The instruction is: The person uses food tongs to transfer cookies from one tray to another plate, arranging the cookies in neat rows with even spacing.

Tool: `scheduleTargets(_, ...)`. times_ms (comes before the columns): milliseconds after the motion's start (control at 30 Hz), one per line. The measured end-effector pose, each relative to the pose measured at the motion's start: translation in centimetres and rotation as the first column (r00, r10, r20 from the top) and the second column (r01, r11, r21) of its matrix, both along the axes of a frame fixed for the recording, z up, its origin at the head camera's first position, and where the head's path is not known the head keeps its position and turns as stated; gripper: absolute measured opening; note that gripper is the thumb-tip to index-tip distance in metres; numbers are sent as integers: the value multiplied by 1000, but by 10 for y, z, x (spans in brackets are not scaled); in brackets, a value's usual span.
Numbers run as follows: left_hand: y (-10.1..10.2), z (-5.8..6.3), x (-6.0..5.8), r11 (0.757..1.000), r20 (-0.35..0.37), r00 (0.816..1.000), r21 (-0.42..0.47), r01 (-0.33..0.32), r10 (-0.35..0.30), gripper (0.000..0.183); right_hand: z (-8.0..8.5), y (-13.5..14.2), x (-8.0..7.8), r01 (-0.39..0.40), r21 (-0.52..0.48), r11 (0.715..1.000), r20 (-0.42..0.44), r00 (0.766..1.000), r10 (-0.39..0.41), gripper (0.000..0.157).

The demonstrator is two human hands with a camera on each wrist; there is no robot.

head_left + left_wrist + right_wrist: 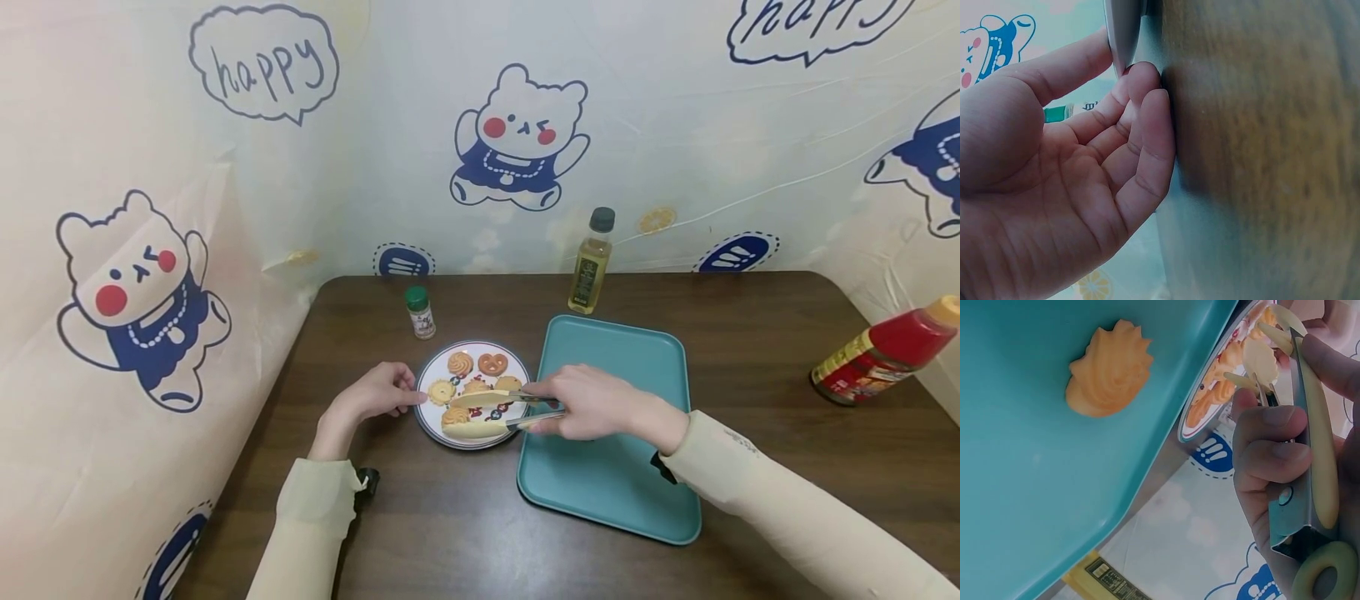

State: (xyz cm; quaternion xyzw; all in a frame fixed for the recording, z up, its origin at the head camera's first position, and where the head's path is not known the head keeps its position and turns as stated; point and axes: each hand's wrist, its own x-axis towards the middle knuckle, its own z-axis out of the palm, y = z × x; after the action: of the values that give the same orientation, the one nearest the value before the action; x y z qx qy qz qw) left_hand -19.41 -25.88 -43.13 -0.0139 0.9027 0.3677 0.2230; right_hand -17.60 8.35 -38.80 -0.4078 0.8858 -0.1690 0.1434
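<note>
My left hand [378, 392] pinches the left rim of a round white plate [431, 428] between thumb and fingers; the left wrist view shows its fingertips low at the table. Several cookies lie on the plate, among them a swirled one [460, 363] and a pretzel-shaped one [492, 364]. My right hand [588, 400] grips metal tongs with cream tips [476, 430]. Those tips reach left over the plate, apart, around the cookies near its middle. In the right wrist view a ridged, shell-like cookie [1110, 372] lies on the teal tray [607, 492]; my right hand and arm hide it from the head view.
Behind the plate stands a small green-capped seasoning jar [421, 315]. An oil bottle [589, 271] is just beyond the tray's far edge, and a red sauce bottle [877, 357] stands at the table's right. A printed cloth [360, 167] hangs behind the table.
</note>
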Motion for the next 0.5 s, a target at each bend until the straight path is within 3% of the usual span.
scheduleTargets(500, 0, 0, 2, 1000, 2, 1000, 12, -11, 11, 30, -4, -6, -1, -4, -1, 1000, -16, 1000, 4, 54)
